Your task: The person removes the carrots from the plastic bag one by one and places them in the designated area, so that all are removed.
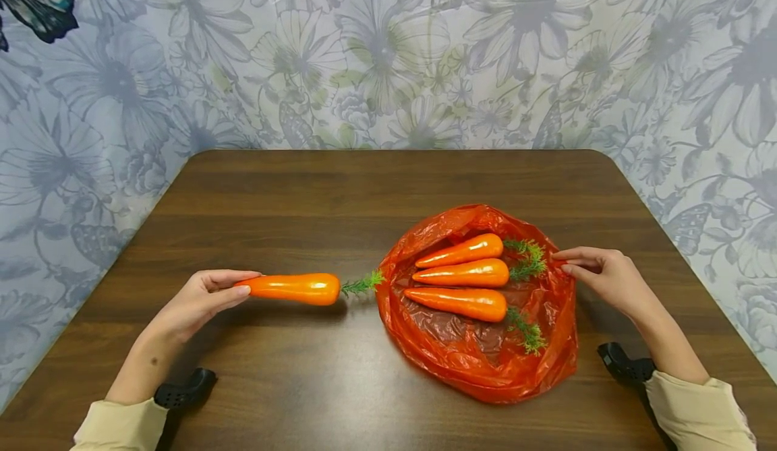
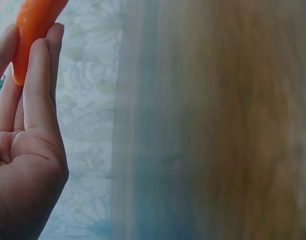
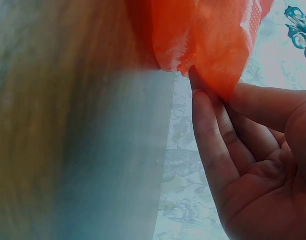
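My left hand [image 1: 203,297] pinches an orange carrot [image 1: 297,288] by its narrow tip, thumb on one side and fingers on the other. The carrot points sideways, its green top [image 1: 363,284] overlapping the left rim of a red plastic bag [image 1: 461,373] in the head view. Inside the opened bag lie three more carrots, the lowest carrot [image 1: 456,303] nearest me, all with green tops to the right. With thumb and fingertips my right hand [image 1: 613,282] pinches the bag's right edge; the right wrist view shows the red film [image 3: 213,45] between them.
The bag rests on a brown wooden table [image 1: 291,201]. Behind the table hangs a backdrop [image 1: 388,67] with grey flowers and dark butterflies. A black wrist device [image 1: 185,389] sits at my left cuff, and another black device [image 1: 625,365] at the right.
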`<state>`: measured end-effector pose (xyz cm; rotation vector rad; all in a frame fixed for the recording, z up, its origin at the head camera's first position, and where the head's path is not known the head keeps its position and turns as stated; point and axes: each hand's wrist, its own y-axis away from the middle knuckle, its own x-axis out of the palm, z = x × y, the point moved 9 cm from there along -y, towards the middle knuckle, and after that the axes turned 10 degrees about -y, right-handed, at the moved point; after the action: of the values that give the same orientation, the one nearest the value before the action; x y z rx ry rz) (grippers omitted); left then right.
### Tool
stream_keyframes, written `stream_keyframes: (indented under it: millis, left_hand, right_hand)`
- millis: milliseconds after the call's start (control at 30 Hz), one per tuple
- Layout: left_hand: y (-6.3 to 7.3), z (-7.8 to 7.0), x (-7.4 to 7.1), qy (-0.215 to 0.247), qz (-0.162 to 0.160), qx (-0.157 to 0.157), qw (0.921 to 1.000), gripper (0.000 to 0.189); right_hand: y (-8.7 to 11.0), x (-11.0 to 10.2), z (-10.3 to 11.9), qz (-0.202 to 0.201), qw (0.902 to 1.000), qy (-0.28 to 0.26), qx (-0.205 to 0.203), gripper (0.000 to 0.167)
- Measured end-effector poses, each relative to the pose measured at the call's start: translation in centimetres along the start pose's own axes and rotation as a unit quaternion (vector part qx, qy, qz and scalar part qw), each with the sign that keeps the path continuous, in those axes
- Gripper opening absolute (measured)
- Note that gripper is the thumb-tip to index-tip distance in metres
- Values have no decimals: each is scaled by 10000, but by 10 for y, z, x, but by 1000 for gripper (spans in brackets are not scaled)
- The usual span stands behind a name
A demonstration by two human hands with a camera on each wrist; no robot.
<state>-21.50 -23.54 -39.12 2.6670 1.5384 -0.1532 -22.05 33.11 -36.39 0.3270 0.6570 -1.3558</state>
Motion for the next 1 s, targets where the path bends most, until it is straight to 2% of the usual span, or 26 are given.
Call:
stream_keyframes:
  millis: [300,467,733,1000]
  left_hand:
    - [8,5,-10,-107,1,-136,9998,37]
    - [9,7,-12,-371,56,-224,9990,35]
    - [16,9,-18,-516,-39,-432,9977,34]
    - [20,19,-23,-1003,-74,-574,9933,30]
  right_hand:
    - [-2,0,-1,-5,10000,-38,-71,23]
    - [-2,-1,-1,-9,10000,-34,-52,23]
    - [-1,0,-1,3,10000,0,26,23]
    - [-1,0,-2,25,10000,30,26,24]
